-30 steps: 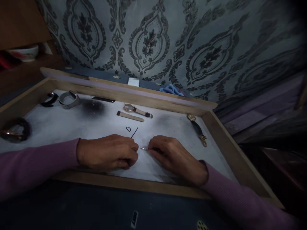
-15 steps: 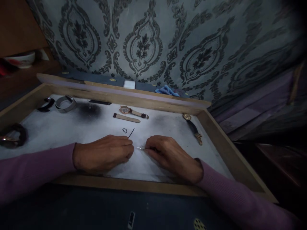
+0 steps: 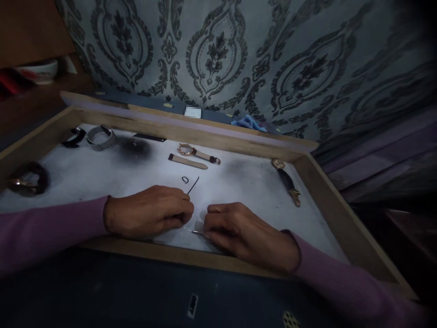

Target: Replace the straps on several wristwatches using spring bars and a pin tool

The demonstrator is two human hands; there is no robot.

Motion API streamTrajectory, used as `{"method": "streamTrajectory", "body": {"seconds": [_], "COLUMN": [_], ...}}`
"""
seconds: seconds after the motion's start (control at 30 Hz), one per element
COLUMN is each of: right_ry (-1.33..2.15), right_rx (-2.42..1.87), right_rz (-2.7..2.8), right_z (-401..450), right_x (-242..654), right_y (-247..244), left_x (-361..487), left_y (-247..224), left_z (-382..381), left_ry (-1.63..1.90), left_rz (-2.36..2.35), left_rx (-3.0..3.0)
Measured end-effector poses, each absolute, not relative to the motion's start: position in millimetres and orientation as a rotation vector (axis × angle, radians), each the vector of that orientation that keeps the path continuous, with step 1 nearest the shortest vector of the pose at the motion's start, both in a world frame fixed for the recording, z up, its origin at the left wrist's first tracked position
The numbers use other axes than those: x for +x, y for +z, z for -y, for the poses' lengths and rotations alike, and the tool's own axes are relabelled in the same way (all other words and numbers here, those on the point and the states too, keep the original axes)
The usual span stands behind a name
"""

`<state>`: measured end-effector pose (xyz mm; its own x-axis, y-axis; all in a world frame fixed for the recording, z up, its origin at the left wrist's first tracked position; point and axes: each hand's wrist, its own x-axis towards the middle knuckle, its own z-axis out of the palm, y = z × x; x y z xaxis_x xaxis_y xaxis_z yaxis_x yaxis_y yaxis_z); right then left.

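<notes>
My left hand (image 3: pixel 153 212) is closed with its fingers pinched together low over the white surface; whatever it holds is hidden. A thin black strip (image 3: pixel 193 185) shows just behind its knuckles, and a small black loop (image 3: pixel 185 180) lies beyond that. To the right, my right hand (image 3: pixel 242 232) is closed on a thin shiny metal tool (image 3: pixel 195 232), whose tip points left, below my left fingertips. Farther back lie a gold-coloured watch (image 3: pixel 186 149) with half its strap attached and a separate strap piece (image 3: pixel 187 161), pale side up.
A shallow wooden-rimmed tray (image 3: pixel 321 196) surrounds the work. At its right lies a gold watch with a dark strap (image 3: pixel 287 181). On the left are a grey band (image 3: pixel 101 138), a black band (image 3: pixel 73 137) and a dark watch (image 3: pixel 30 179). A blue cloth (image 3: pixel 249 122) sits behind the rim.
My right hand has come nearer to me and slightly left, bringing the metal tool below my left fingertips. My left hand has hardly moved. The whole view has shifted a little.
</notes>
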<state>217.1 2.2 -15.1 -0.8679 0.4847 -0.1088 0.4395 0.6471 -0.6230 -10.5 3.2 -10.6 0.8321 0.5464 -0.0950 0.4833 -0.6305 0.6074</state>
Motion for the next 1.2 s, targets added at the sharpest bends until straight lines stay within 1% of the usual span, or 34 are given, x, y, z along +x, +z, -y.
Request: {"method": "streamTrajectory", "body": {"seconds": [0.13,0.33,0.8,0.97,1.1,1.2], "right_ry": [1.118,1.085,1.074,1.078,1.072,1.059], "right_rx": [-0.804,-0.892,-0.909,-0.908,-0.923,-0.912], "right_rz": [2.788,2.795,2.801,2.814,2.809,2.809], "right_z": [-3,-1,-2,-3,-3,-3], "right_x": [215,212,210,211,211,210], "right_y": [-17,-16,-15,-15,-16,-16], "left_x": [-9,-6,-1,-9,-23,-32], "left_y": [-13,-15,-14,-10,-4,1], "left_z": [-4,-4,0,-1,1,4], "left_ry": [0.101,0.088,0.074,0.088,0.113,0.061], "left_rz": [-0.769,-0.828,-0.936,-0.861,-0.72,-0.595], "left_rx": [2.38,2.384,2.37,2.366,2.386,2.435]}}
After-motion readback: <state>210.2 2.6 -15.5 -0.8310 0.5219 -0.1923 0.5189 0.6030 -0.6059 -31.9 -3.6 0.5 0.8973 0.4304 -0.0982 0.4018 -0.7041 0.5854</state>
